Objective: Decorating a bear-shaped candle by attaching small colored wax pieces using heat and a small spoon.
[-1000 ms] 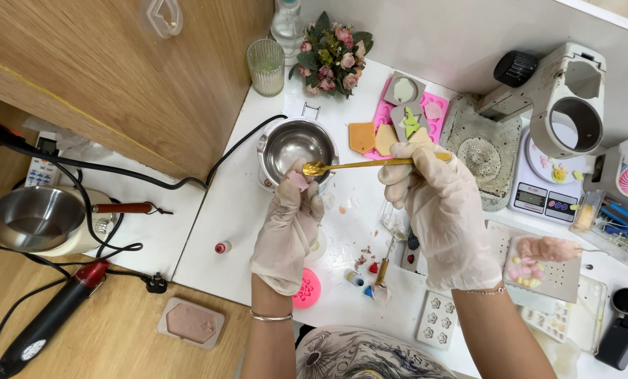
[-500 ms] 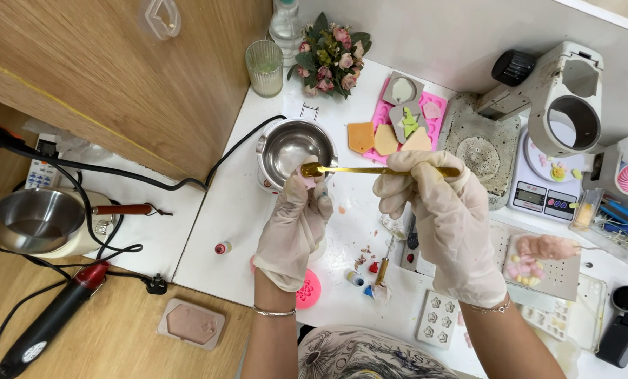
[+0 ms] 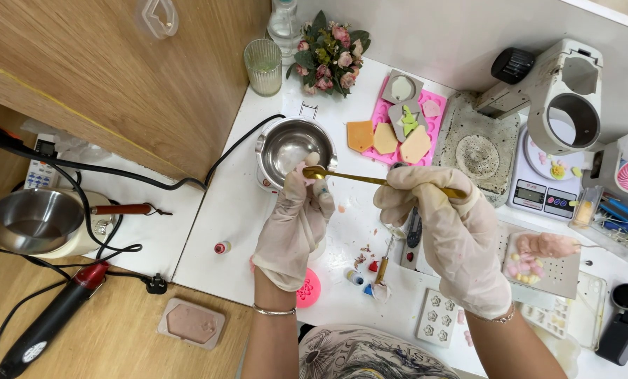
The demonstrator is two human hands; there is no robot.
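Both my hands wear thin translucent gloves. My right hand grips the handle of a long gold spoon, whose bowl points left at the rim of a small steel melting pot. My left hand is closed around a small object beneath the spoon's bowl, with fingertips touching the bowl; a trace of pink shows between the fingers, the rest is hidden. The pot looks empty and has a black cord running left.
A pink silicone mould with coloured wax shapes lies behind the spoon. A scale, a white stand, a flower bunch and a ribbed glass stand around. A second pot and a heat gun sit left.
My right hand has dropped lower and tilted the spoon so its handle slopes down to the right. The left hand closed tighter under the spoon's bowl, hiding most of the pink piece.
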